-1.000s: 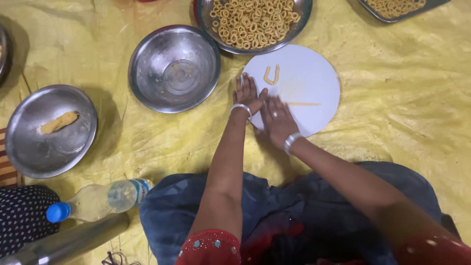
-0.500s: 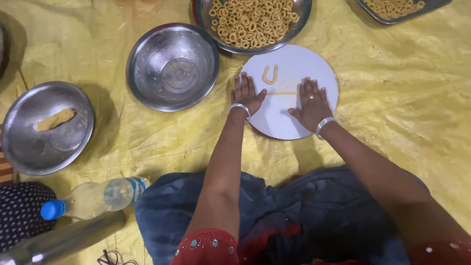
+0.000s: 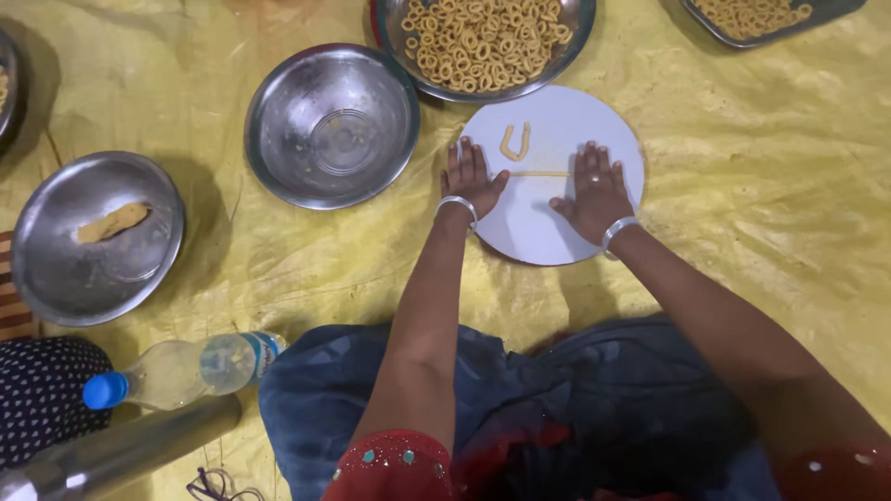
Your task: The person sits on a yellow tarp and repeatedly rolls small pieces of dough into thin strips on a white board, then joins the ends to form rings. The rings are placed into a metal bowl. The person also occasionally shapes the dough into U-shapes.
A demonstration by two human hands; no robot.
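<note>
A round white board lies on the yellow sheet in front of me. My left hand and my right hand press flat on it, fingers spread, well apart from each other. Between them stretches a thin rope of yellow dough, its ends under my palms. Just above the rope sits a U-shaped piece of dough. Both wrists wear silver bangles.
A steel bowl stands left of the board, empty. A tray full of dough rings sits behind it, another tray at top right. A steel plate with a dough lump lies far left. A plastic bottle rests near my knee.
My hands were together at the board's left side; they have slid apart, the right hand moving right, and the dough rope has grown longer and thinner between them.
</note>
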